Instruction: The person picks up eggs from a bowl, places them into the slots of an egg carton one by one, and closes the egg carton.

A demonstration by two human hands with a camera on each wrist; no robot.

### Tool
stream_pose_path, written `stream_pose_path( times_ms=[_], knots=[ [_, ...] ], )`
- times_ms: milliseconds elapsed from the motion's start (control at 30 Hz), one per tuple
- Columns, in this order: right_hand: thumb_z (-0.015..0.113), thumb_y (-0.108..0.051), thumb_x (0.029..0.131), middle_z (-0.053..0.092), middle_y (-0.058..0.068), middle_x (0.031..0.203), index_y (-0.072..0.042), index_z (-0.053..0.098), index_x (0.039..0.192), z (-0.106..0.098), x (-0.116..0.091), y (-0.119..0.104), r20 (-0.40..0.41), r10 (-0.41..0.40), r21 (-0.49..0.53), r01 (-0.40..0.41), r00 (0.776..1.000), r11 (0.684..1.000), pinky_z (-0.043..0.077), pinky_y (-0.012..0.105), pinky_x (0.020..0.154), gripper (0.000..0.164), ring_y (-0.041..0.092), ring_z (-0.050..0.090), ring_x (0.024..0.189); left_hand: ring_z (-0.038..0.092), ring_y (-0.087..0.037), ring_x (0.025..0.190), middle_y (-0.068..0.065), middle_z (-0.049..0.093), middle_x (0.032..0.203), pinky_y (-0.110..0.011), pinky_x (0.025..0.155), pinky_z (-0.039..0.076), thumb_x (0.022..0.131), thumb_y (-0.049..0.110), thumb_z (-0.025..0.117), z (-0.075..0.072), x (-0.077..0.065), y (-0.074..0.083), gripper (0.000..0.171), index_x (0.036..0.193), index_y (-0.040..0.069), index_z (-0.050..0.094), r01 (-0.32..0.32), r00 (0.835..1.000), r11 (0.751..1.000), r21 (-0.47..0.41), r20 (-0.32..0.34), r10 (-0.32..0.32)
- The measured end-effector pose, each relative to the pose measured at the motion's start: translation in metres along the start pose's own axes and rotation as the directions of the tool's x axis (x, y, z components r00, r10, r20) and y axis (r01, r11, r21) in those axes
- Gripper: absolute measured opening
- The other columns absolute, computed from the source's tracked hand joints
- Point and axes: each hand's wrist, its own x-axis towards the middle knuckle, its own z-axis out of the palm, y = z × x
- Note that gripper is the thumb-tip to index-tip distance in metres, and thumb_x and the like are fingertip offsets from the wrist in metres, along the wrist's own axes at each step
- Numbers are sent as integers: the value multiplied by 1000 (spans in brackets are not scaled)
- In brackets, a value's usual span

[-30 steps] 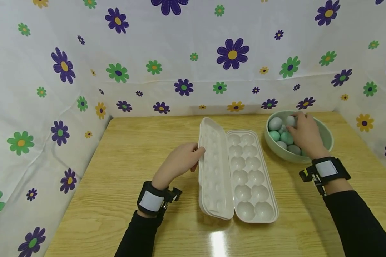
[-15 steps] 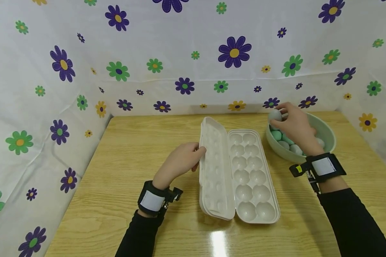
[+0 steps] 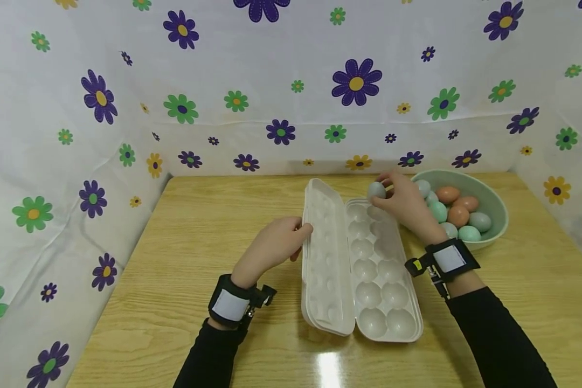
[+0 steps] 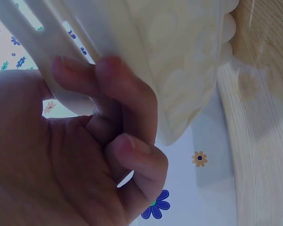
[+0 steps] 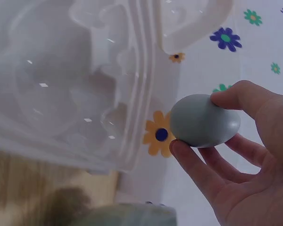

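A white plastic egg box lies unfolded mid-table, its lid [image 3: 326,258] tilted up and its base [image 3: 389,283] showing rows of round hollows. My left hand [image 3: 275,241] grips the lid's left edge, thumb on the inner side; the left wrist view shows curled fingers [image 4: 141,113] against the lid. Between thumb and fingertips, my right hand [image 3: 407,203] pinches a pale grey-blue egg [image 3: 376,191], held just above the far end of the base. In the right wrist view, the egg [image 5: 198,120] lies sideways in the fingers, apart from the box.
To the right stands a light green bowl [image 3: 496,207] with several brown, mint and grey eggs [image 3: 458,215]. The wooden table [image 3: 213,205] ends at a white cloth [image 3: 252,54] with printed flowers, which hangs behind and along both sides.
My right hand has taken the grey-blue egg out of the bowl and carried it left to the far end of the box. My left hand stays on the lid.
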Motion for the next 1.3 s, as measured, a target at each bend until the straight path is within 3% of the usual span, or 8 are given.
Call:
stream_pose_path(
  times_ms=[300, 600, 1000, 1300],
  knots=[
    [67, -24, 80, 57, 14, 109, -9, 49, 113, 29, 6, 9, 144, -23, -9, 24, 989, 1000, 49, 41, 77, 41, 26, 58, 91, 49, -21, 52, -3, 54, 56, -34, 53, 37, 94, 40, 32, 0, -2, 0, 38, 75, 14, 52, -9, 1000, 1000, -9, 2, 9],
    [68, -25, 80, 58, 13, 105, -8, 50, 112, 41, 6, 9, 197, -41, -50, 52, 979, 997, 47, 41, 76, 40, 24, 56, 89, 49, -20, 51, -3, 54, 56, -34, 52, 37, 93, 39, 33, 1, -2, 1, 37, 76, 14, 52, -20, 1000, 1000, 0, 8, 20],
    [64, -24, 84, 57, 15, 112, -6, 50, 116, 42, 4, 7, 242, 20, -38, -11, 970, 999, 47, 43, 82, 39, 27, 55, 97, 50, -20, 52, -3, 54, 56, -34, 52, 38, 93, 40, 32, 0, -1, 0, 37, 76, 14, 53, -9, 1000, 1000, 17, 4, 9],
    [64, -22, 85, 57, 16, 114, -5, 50, 118, 40, 4, 7, 255, 20, -39, -11, 967, 999, 47, 44, 84, 40, 29, 55, 100, 51, -20, 52, -3, 55, 56, -34, 52, 38, 93, 40, 33, 1, -1, 1, 37, 76, 14, 53, 3, 1000, 1000, 18, 5, -3]
  ],
)
